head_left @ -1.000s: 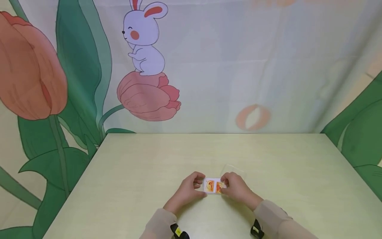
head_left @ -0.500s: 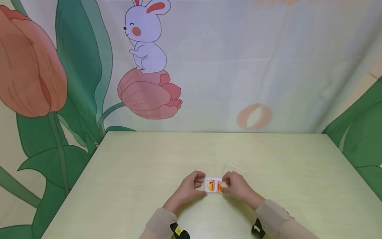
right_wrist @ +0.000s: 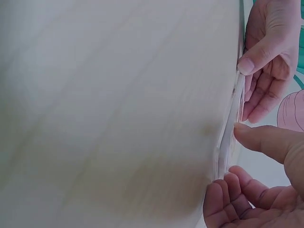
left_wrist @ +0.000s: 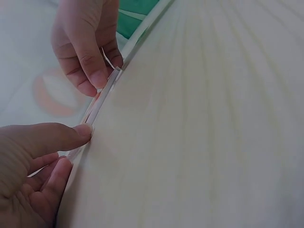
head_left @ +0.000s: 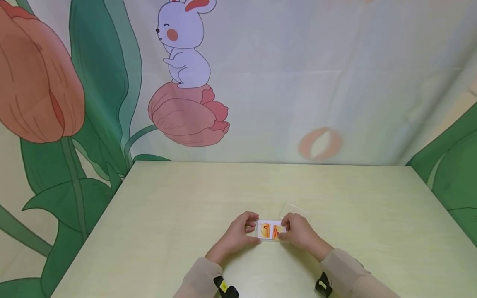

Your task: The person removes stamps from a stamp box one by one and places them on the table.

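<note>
Two-handed grip: left hand [head_left: 237, 232] curled round the left end of a small printed white card [head_left: 265, 230], thumb at the near edge, fingers at the far edge; right hand [head_left: 302, 234] pinches the right end, thumb and forefinger almost together. Card sits between the hands, about midway left to right over the pale table [head_left: 167, 215]; contact with the tabletop not certain. Versus one second ago: grip and pose essentially unchanged; the head view has tipped slightly. Judgement: fine steadying or alignment, no clear progress. Clear plastic piece [head_left: 292, 209] lies just beyond the right hand, outline faint, partly covered. Right fingers hide the card's right end. Wrist views show it nearly edge-on; a clear backing is possible, unconfirmed.
</note>
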A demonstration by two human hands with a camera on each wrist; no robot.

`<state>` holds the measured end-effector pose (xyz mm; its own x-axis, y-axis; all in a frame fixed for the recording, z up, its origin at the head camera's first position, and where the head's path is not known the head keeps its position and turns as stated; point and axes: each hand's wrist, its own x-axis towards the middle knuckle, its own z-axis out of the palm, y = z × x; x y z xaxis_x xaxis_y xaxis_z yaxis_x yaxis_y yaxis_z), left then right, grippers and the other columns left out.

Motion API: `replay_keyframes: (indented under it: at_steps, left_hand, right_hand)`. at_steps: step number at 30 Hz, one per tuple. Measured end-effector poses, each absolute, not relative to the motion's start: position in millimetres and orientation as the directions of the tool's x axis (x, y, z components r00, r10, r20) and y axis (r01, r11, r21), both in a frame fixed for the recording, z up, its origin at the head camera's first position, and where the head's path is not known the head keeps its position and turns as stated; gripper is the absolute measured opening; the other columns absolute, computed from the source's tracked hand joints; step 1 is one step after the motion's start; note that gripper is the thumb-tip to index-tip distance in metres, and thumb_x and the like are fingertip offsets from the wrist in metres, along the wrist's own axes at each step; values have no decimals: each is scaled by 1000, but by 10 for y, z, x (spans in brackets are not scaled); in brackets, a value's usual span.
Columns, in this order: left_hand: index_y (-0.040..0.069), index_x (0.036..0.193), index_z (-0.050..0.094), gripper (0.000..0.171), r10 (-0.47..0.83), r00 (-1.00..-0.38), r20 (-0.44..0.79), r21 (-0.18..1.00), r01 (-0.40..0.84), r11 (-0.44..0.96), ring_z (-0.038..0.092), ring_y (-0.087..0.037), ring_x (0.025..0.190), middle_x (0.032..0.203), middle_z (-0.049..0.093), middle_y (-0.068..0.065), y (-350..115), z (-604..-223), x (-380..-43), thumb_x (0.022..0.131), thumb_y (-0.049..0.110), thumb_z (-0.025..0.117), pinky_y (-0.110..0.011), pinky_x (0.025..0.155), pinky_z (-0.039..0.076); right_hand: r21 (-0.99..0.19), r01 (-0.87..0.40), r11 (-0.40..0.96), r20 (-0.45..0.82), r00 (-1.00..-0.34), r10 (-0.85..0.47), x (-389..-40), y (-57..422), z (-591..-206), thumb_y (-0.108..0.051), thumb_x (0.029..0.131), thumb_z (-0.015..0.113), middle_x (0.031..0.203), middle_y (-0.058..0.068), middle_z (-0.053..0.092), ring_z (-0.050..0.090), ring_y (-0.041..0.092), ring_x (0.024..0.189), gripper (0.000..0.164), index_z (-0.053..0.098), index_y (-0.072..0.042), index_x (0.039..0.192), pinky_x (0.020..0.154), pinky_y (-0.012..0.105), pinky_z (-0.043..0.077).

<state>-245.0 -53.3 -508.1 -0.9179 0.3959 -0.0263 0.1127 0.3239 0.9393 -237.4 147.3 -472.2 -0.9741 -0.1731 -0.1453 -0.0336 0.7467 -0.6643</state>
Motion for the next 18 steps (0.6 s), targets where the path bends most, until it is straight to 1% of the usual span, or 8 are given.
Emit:
replay_keyframes:
  at_steps: [6,13,18]
  left_hand:
    - [-6,124,49,60,394,-919,-20,944,113,310,54,-23,102,121,54,-17,-542,-5101,-2443,71,-6,77,-34,93,48]
    - [-5,125,49,59,393,-919,-23,937,117,328,51,-20,99,113,55,-14,-548,-5108,-2452,73,-3,77,-32,91,49]
    - [-4,124,50,58,389,-921,-29,937,110,331,50,-20,99,113,55,-13,-553,-5117,-2457,73,-2,77,-34,92,48]
  right_hand:
    - [-671,-1,742,-193,-965,-175,-2386,1492,-4713,-3,73,78,74,6,48,44,17,69,26,55,2,86,60,26,37]
    - [-663,-16,748,-193,-962,-191,-2432,1513,-4741,-3,72,79,71,4,49,44,16,67,26,55,0,83,59,26,37]
    - [-654,-14,756,-207,-959,-196,-2438,1517,-4730,-3,72,79,72,5,49,45,16,67,27,54,-1,83,59,26,37]
